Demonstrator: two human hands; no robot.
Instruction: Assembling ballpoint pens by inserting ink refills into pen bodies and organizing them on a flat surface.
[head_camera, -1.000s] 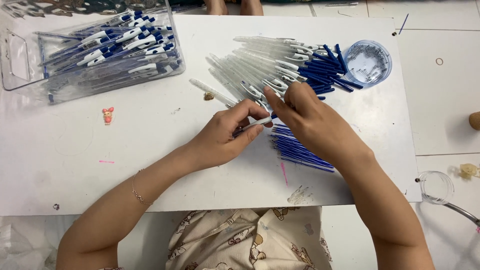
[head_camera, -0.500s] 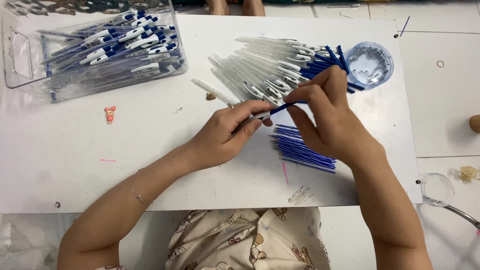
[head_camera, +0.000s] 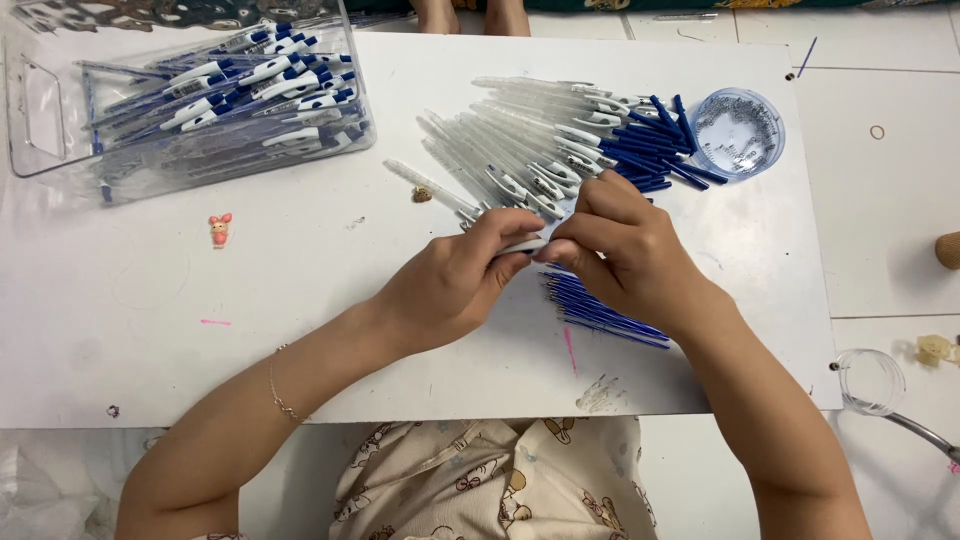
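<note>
Nearest the person, the white rectangular table (head_camera: 150, 340) lies mostly bare along its near edge, with open room left of the two hands and only a small pink streak (head_camera: 213, 322) there. The left hand (head_camera: 455, 280) and the right hand (head_camera: 625, 250) meet at the table's middle, both closed on one clear plastic pen barrel with a white clip (head_camera: 525, 245), held just above the tabletop between their fingertips. Directly beneath the right hand, a flat sheaf of thin blue ink refills (head_camera: 600, 310) spreads toward the table's right edge, too many and too overlapped to count.

Beyond the hands, a fan of clear empty pen barrels (head_camera: 510, 140) crowds the far middle, its right end meeting a heap of dark blue pen caps (head_camera: 650, 150). Touching that heap stands one round clear tub of small metal springs (head_camera: 738, 132), near the right edge. At the far left corner sits one clear plastic bin of finished blue-and-white pens (head_camera: 200, 100). One small pink figurine (head_camera: 220, 228) lies just in front of that bin.
</note>
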